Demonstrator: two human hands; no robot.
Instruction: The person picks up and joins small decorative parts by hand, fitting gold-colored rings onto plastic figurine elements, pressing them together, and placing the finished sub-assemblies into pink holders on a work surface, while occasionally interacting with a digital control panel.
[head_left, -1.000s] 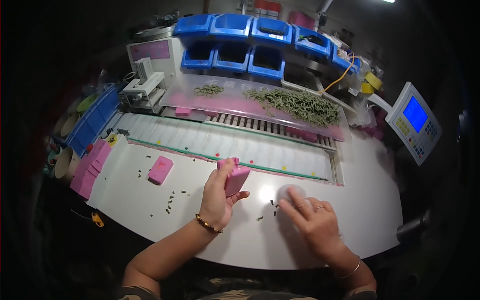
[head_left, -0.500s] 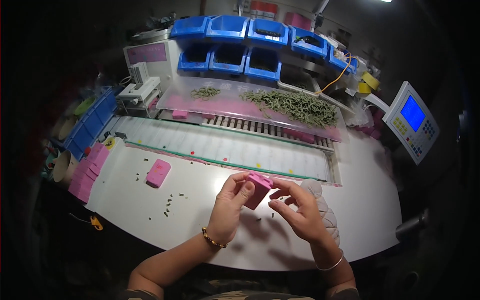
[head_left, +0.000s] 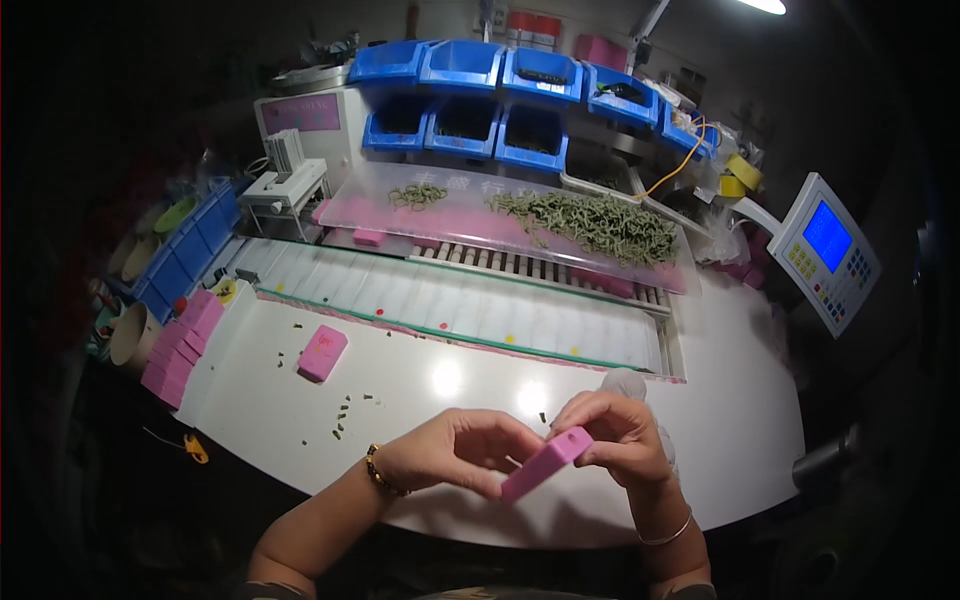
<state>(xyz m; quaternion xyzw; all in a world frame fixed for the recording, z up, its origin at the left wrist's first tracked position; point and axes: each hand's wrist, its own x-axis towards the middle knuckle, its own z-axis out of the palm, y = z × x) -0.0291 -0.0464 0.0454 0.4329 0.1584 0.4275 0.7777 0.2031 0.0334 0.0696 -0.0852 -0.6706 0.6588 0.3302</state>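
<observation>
Small pink rectangular plastic box (head_left: pixel 545 465) is now gripped by both hands, left hand (head_left: pixel 455 450) & right hand (head_left: pixel 620 440), lifted off white table (head_left: pixel 740 440), at 6 o'clock; earlier held by left only, so handling is underway.

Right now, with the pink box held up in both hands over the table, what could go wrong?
1. The pink box is pinched only by fingertips of the left hand and right hand, above the white table near its front edge; a slip could send it off the table.
2. Small dark green pieces lie loose by the left forearm; a sweep might scatter them.
</observation>
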